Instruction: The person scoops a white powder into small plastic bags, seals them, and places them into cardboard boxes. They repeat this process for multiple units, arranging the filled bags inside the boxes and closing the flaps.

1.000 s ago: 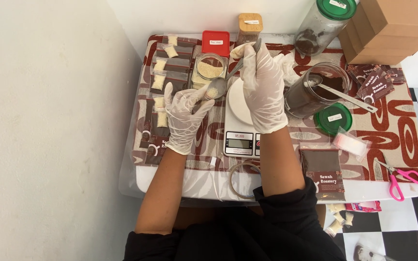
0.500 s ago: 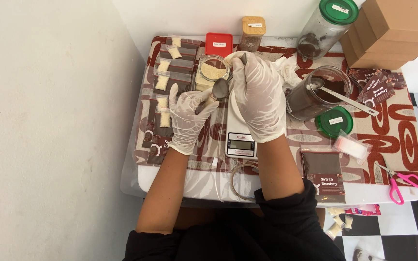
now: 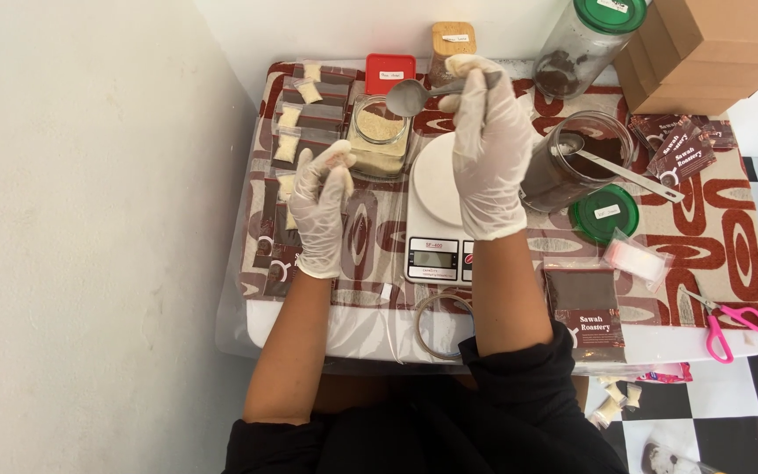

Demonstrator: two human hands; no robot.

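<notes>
Brown pouch [image 3: 586, 309] beside white scale [image 3: 439, 211]

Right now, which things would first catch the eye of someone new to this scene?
The white-gloved right hand holds a metal spoon above the open glass jar of pale powder. The gloved left hand pinches a small sachet beside it. A white digital kitchen scale sits between the arms.

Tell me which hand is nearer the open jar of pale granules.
Left. The left hand sits right beside the open jar of pale granules, just left of it. The right hand is farther right, over the scale, holding a spoon.
</notes>
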